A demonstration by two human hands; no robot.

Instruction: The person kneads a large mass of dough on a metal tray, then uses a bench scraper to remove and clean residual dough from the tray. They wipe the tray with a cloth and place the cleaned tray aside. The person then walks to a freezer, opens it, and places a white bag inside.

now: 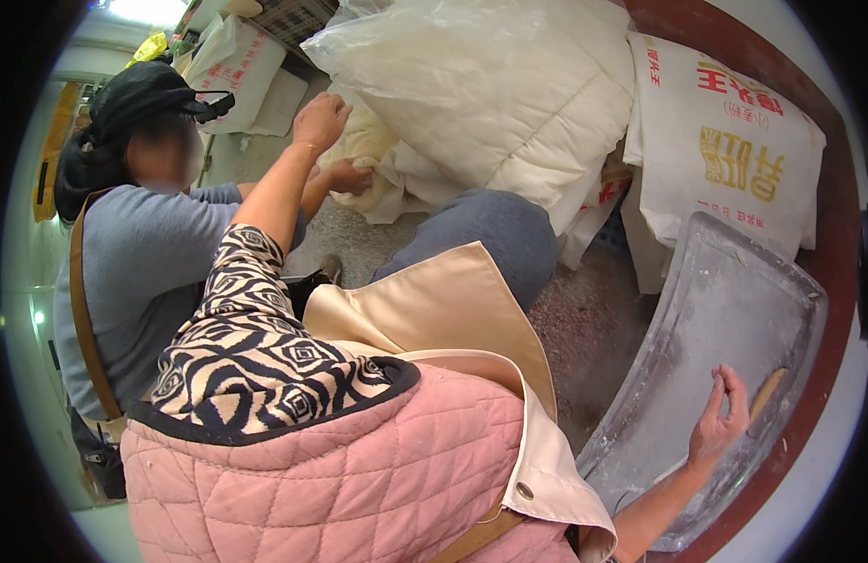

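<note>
Floured grey tray (725, 310) at four o'clock, right hand (720, 427) over it, loosely parted; left hand (321, 122) at eleven, curled, grip unclear.

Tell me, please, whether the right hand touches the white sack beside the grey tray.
Apart: the head view shows grey tray between right hand and white sack.

Pink quilted vest (321, 479) at 7 o'clock, diamond stitching, black trim (274, 436) round the armhole. Left sleeve (256, 347) at 8 o'clock: black-and-cream geometric print, squares in squares, ends around the elbow. Thin wristband (307, 147) below the left hand (323, 122), 11 o'clock. Shiny beige apron (425, 305) near centre, one metal snap (524, 490) at 5 o'clock. Tan strap (481, 540) at 6. Blue-grey trouser leg (490, 235) toward 1. Right forearm (661, 507) bare, 4–5 o'clock.
</note>
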